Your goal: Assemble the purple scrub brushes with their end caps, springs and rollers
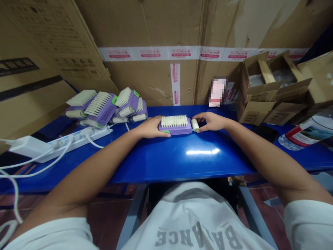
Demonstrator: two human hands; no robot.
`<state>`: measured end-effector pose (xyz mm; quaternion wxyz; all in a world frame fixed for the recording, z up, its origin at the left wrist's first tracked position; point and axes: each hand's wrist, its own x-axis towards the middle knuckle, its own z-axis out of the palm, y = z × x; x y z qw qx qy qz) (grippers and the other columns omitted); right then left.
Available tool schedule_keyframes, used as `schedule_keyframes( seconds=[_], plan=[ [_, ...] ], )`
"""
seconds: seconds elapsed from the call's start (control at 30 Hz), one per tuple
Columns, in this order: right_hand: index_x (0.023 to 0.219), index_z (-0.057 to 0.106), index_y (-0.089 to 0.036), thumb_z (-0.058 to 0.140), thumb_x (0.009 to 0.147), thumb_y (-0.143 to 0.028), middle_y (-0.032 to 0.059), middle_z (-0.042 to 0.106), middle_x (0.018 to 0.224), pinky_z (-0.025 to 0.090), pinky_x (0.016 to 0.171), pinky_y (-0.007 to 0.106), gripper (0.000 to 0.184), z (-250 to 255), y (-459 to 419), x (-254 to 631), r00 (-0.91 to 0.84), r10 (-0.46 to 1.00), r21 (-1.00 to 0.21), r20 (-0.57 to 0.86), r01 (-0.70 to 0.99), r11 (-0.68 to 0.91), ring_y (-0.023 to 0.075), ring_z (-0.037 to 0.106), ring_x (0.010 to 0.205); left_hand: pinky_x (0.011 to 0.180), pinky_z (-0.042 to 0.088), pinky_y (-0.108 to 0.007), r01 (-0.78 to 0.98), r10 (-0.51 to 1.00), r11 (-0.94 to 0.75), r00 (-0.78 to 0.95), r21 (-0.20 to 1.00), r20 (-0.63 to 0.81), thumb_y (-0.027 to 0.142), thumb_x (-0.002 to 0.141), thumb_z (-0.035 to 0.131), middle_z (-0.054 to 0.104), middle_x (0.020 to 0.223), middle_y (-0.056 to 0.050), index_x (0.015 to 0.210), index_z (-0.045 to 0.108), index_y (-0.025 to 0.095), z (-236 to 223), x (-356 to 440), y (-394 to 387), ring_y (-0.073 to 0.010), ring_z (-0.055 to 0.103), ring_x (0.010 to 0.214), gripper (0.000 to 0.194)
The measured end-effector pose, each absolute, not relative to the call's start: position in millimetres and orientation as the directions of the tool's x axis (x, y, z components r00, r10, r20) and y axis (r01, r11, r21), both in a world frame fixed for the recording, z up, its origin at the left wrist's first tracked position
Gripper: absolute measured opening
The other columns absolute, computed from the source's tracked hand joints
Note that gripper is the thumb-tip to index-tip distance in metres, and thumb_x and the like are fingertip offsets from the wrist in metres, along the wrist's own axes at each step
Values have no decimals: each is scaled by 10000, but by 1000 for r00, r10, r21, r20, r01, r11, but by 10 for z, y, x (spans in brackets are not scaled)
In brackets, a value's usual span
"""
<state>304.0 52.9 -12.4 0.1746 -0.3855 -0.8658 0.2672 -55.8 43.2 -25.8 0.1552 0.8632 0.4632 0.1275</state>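
On the blue table, a purple brush (177,130) lies lengthwise with its cream bristles facing up. My left hand (153,127) is closed around its left end, thumb along the near side. At the brush's right end, my right hand (212,122) grips a small white roller piece (195,125) with a green edge between thumb and fingers. The roller piece is right beside the brush; whether the two are joined cannot be made out. Several similar purple brushes (104,110) are piled at the back left, bristles mostly up.
A white power strip (75,140) with cables and a white adapter (31,148) lies on the left. Small open cardboard boxes (260,111) and a water bottle (307,130) stand on the right. Large cardboard (145,78) walls off the back of the blue table (161,163).
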Motion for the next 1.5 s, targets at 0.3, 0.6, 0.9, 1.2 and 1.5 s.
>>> schedule_keyframes(
  seconds=[0.3, 0.6, 0.9, 1.2, 1.5],
  plan=[
    [1309, 808, -200, 927, 704, -461, 95, 834, 1193, 602, 997, 457, 670, -142, 521, 3007, -666, 735, -590, 124, 546, 594, 290, 761, 1041, 1194, 511, -487, 769, 840, -524, 539, 366, 70, 766, 710, 819, 673, 1527, -177, 1505, 615, 206, -250, -532, 425, -404, 654, 1413, 994],
    [1391, 763, -180, 935, 714, -460, 128, 815, 1283, 592, 1062, 491, 752, -167, 512, 2977, -654, 749, -615, 103, 550, 565, 308, 766, 1110, 1189, 520, -505, 763, 840, -521, 538, 384, 72, 755, 705, 845, 689, 1512, -155, 1497, 627, 240, -244, -532, 405, -415, 662, 1402, 969],
    [1412, 743, -189, 953, 691, -407, 128, 797, 1330, 595, 1061, 487, 782, -191, 515, 2964, -663, 740, -587, 116, 555, 590, 314, 757, 1132, 1192, 520, -496, 764, 839, -523, 540, 378, 68, 749, 711, 853, 685, 1515, -152, 1508, 621, 239, -249, -542, 425, -415, 651, 1416, 975],
    [1385, 746, -188, 947, 698, -395, 120, 809, 1251, 602, 1023, 488, 746, -186, 490, 2939, -642, 760, -586, 101, 579, 567, 305, 757, 1084, 1201, 509, -494, 741, 826, -539, 557, 401, 81, 743, 702, 859, 677, 1532, -146, 1503, 623, 229, -266, -553, 427, -407, 649, 1413, 981],
    [1395, 756, -196, 955, 684, -430, 99, 824, 1209, 603, 1014, 478, 774, -174, 502, 2946, -652, 751, -587, 106, 568, 577, 306, 771, 1068, 1207, 505, -500, 726, 820, -543, 566, 422, 82, 742, 684, 872, 677, 1543, -133, 1501, 628, 250, -261, -561, 437, -404, 648, 1421, 984]
  ],
)
